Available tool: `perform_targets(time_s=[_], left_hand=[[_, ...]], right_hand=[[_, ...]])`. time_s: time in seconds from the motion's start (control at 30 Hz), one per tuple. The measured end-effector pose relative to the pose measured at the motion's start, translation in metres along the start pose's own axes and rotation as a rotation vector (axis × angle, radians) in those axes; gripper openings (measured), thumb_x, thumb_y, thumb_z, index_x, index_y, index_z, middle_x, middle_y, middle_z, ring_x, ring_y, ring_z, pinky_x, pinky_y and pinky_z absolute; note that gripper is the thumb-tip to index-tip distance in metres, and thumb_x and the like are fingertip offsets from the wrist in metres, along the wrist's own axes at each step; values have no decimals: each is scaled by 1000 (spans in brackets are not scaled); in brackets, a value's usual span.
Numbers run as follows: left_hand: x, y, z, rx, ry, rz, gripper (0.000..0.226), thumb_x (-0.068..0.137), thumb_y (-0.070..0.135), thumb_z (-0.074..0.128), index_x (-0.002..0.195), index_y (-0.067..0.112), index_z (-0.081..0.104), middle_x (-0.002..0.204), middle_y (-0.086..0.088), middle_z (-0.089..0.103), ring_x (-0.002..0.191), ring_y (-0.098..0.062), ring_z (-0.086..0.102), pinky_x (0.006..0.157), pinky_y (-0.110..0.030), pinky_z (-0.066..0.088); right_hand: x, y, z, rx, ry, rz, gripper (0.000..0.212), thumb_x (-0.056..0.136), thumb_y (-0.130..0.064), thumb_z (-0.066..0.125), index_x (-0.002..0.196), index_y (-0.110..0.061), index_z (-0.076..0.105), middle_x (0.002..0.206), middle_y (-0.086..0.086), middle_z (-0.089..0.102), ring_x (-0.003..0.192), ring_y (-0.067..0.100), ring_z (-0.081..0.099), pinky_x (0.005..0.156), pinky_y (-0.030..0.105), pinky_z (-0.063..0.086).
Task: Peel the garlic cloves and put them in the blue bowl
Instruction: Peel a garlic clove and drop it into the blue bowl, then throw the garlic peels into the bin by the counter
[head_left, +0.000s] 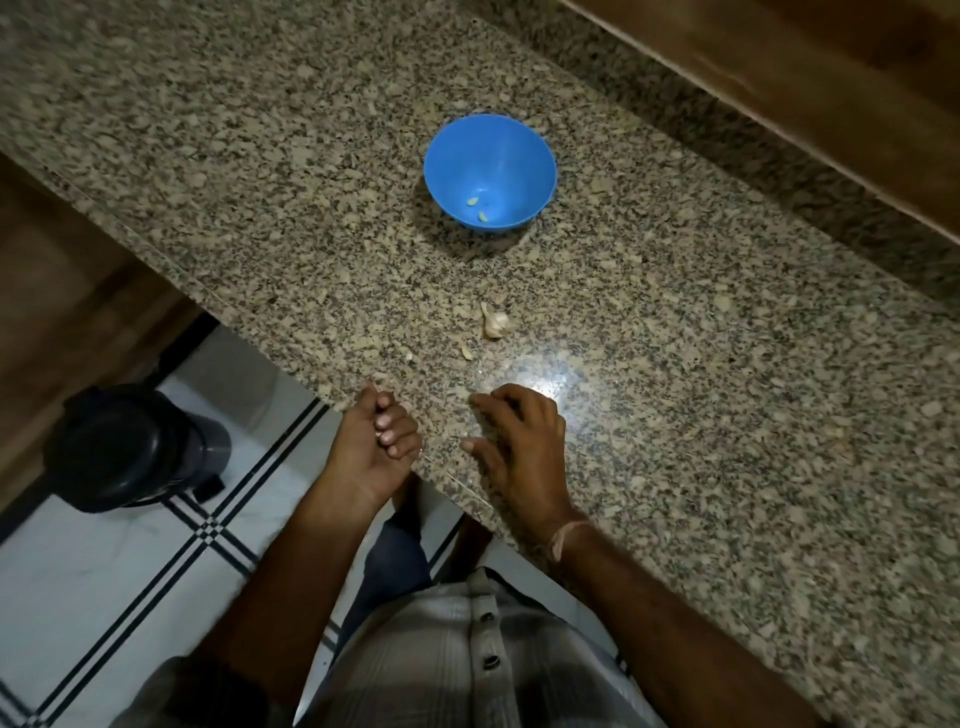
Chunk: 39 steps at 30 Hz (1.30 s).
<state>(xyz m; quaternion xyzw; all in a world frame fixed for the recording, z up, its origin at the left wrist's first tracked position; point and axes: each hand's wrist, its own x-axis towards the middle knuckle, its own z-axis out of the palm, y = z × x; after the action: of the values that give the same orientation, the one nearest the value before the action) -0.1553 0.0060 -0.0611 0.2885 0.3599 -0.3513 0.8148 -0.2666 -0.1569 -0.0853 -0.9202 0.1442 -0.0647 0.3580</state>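
Round blue bowl (491, 171) on the speckled granite desk (727, 364) holds two pale peeled cloves (478, 208). Papery garlic (496, 325) lies nearer. Right grip (519, 441) rests spread at the near edge. Left grip (371, 447) is curled, contents hidden.

Over on the speckled granite bench (260, 171) the blue bowl (524, 156) is sitting well back, two peeled garlic cloves (478, 208) lying in its bottom. Nearer the edge, a papery garlic bulb piece (496, 323) is lying with small scraps (466, 353) just beside it. The right hand (519, 441) is resting palm-down on the bench, fingers spread. The left hand (374, 441) is hovering at the bench edge, fingers curling inward, anything inside hidden. A black bin (130, 447) is standing on the tiled floor (78, 571).
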Motion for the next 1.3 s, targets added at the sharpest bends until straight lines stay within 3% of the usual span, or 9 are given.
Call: perform_targets(time_s=[0.13,0.3,0.37,0.5,0.73,0.83,0.97,1.13,1.3], left_hand=[[-4,3,5,-11,13,8,60,111,46,38,60,18,51,44,8,33,31,-5,29,32,-19,19],[-8,11,4,-24,21,20,60,111,45,37,59,18,51,43,7,33,30,-5,29,31,-18,19],[-9,16,1,-24,19,31,55,110,46,37,64,19,48,44,8,33,31,-5,29,31,-18,19],[-11,24,-5,-29,17,49,53,110,46,37,66,19,47,45,7,33,32,-5,29,33,-19,19],[-15,34,-12,-40,27,47,49,111,46,37,70,20,43,45,7,33,31,-5,28,32,-19,20],[-20,40,-13,-36,25,45,49,111,45,37,70,20,43,44,7,33,31,-5,28,31,-19,20],[-25,52,-21,-68,-16,20,57,112,44,37,62,19,50,44,7,33,31,-5,29,31,-19,19],[-31,79,-46,-126,-66,4,64,111,45,37,55,19,53,42,8,33,29,-4,29,31,-19,17],[-57,143,-112,-183,-26,65,51,111,41,39,65,20,44,43,7,31,29,-5,26,30,-20,16]], right_hand=[[27,-3,7,52,44,15,45,92,-10,79,135,-15,66,125,-2,54,116,10,43,97,6,36],[44,-22,22,-71,82,-11,15,99,-17,68,89,-28,64,94,-2,53,88,16,52,86,43,47],[53,-29,33,-61,28,-81,33,97,-6,66,99,-39,62,104,-6,49,94,15,49,88,43,49],[81,-43,52,88,-83,20,35,94,3,62,126,-9,70,118,11,60,105,29,59,91,44,52],[95,-59,52,-72,-13,-166,17,82,4,73,85,-12,70,91,2,64,88,23,55,68,36,45],[97,-55,51,-276,-6,-239,22,77,2,76,85,-16,65,87,2,65,82,25,55,69,30,31],[95,-55,50,-430,-71,-262,22,81,5,73,95,-9,65,93,11,66,86,30,60,68,32,38],[80,-95,52,314,-163,290,14,102,-7,60,89,-10,65,82,4,66,78,18,58,72,31,45],[59,-205,129,850,-363,448,24,109,-9,53,86,-6,59,75,12,49,66,15,45,60,23,42]])
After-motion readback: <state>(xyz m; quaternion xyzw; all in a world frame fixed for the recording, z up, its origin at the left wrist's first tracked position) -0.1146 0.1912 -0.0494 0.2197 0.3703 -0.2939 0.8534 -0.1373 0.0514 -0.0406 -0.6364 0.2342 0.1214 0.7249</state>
